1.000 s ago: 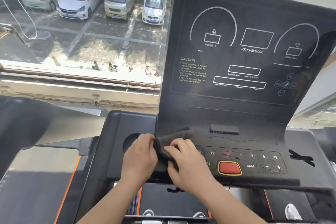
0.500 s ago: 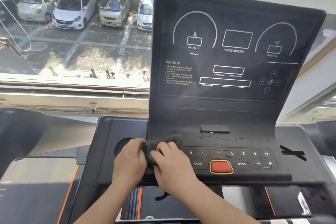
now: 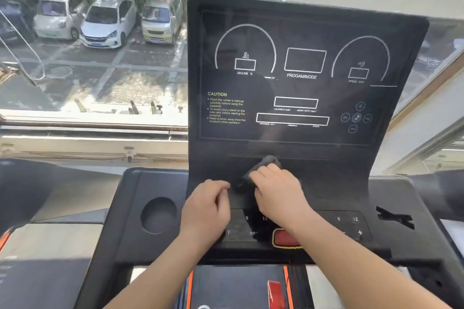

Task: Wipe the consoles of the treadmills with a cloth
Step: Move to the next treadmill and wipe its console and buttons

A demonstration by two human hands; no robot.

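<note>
Grip of right hand (image 3: 276, 190) pinches cloth (image 3: 266, 164) on console (image 3: 301, 88); left hand (image 3: 207, 207) grip unclear; right wrist half-covers red button (image 3: 283, 239).

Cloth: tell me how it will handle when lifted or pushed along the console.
Probably floppy: the cloth is bunched in folds under the right hand, holding no shape. Likely light, since one hand gathers it easily. It should slide readily over the smooth console, though it may crumple rather than stay flat.
</note>
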